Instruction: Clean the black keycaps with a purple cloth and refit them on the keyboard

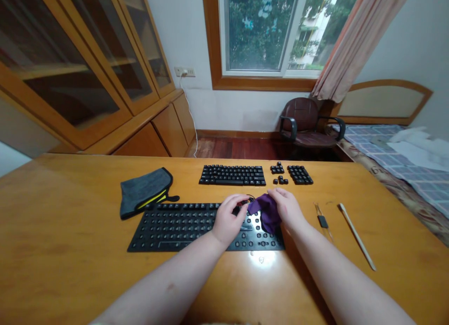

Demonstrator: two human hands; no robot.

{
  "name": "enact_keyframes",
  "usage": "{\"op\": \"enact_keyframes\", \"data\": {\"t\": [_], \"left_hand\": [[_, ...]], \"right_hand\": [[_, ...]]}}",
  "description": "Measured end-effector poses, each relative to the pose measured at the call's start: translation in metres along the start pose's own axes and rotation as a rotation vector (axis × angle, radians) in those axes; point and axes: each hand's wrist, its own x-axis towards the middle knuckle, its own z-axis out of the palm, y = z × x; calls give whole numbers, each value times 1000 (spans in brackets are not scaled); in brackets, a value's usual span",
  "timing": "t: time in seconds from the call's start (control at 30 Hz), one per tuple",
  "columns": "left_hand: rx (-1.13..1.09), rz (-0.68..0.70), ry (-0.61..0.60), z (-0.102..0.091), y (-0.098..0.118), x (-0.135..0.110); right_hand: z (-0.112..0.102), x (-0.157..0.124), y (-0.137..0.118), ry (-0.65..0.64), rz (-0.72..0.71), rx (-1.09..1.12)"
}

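Observation:
A black keyboard base (175, 227) with its keycaps off lies flat on the wooden desk. Over its upper right part, my right hand (286, 209) grips a crumpled purple cloth (269, 215), which drapes down onto the bare key switches. My left hand (228, 221) is just left of the cloth, its thumb and fingers curled together above the keyboard. A small dark item with a bit of red and a thin black cord shows by those fingertips, too small to name. Part of the keyboard is hidden under both hands and the cloth.
Loose black keycaps (232, 175) stand in rows behind the keyboard, with a number-pad group (300, 175) at right. A folded grey cloth (145, 191) lies at left. A keycap puller (322, 221) and a thin pale stick (358, 237) lie right of my right arm.

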Motion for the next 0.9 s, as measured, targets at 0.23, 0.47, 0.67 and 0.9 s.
{"op": "enact_keyframes", "data": {"t": [0.23,0.47,0.67,0.9], "left_hand": [[-93,-106,-42,5,-6,-3],[-89,-63,-74,1,-3,0],[-97,-73,-95,6,-3,-2],[-84,-83,-121,6,-3,-4]], "right_hand": [[18,-13,8,-171,70,387],[23,-25,20,-308,140,384],[18,-34,30,-212,36,355],[9,-32,28,-163,-102,127]]}}
